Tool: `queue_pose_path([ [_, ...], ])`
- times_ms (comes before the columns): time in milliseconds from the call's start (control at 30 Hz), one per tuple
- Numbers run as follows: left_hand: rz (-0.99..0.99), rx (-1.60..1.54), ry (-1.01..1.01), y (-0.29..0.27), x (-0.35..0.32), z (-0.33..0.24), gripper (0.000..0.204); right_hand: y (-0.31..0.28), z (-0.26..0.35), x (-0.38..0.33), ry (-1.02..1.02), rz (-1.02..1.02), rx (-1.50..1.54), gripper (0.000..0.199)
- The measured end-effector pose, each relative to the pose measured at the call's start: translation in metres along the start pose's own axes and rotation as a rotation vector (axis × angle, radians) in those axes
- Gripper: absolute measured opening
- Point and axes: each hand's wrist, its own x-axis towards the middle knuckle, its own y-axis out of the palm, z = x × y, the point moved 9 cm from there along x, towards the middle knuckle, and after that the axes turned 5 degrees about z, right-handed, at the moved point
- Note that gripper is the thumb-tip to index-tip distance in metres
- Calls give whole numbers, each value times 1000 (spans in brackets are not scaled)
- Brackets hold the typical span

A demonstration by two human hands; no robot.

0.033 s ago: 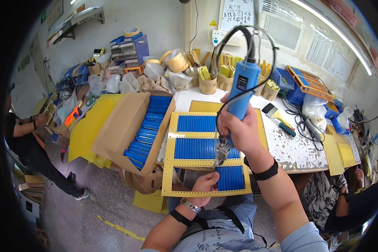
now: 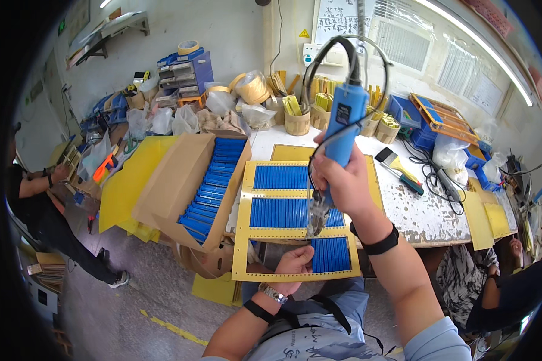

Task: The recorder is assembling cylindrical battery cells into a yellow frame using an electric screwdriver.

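Observation:
A blue power screwdriver (image 2: 344, 129) is held upright in my right hand (image 2: 346, 174). Its metal tip points down at the middle bar of a yellow perforated frame (image 2: 242, 240), just above the lower row. Three openings in that frame hold rows of narrow blue strips (image 2: 280, 213); the lowest has strips only on its right. My left hand (image 2: 295, 265) is in this lowest opening, closed with thumb and fingers at the leftmost blue strip (image 2: 319, 257). The fingers' undersides are hidden. The frame's near edge overhangs my lap.
A cardboard box (image 2: 168, 186) full of blue strips stands left of the frame, next to yellow sheets (image 2: 132, 174). A brush (image 2: 397, 168) and black cable (image 2: 430, 165) lie right. Baskets (image 2: 298, 123) line the back. People stand left (image 2: 42, 198) and sit right (image 2: 512, 289).
The screwdriver and my right hand have shifted very slightly left, the tool standing a bit more upright. My left hand and the frame look unmoved.

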Motion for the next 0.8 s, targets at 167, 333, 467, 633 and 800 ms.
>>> queue_pose_path([
  [167,-87,-24,-18,-36,-28,15,32,-13,33,57,-74,-101,-330,21],
  [333,-165,213,-137,-48,-63,3,44,-35,91,97,-154,-87,-457,24],
  [467,-353,495,0,-72,-130,-37,40,-56,90,98,-160,-136,-679,43],
  [633,-528,524,143,-114,-201,-58,41,-110,82,35,-272,-278,-734,32],
  [800,-735,475,95,-176,-250,-32,39,-173,-9,-78,114,-106,-1008,15],
])
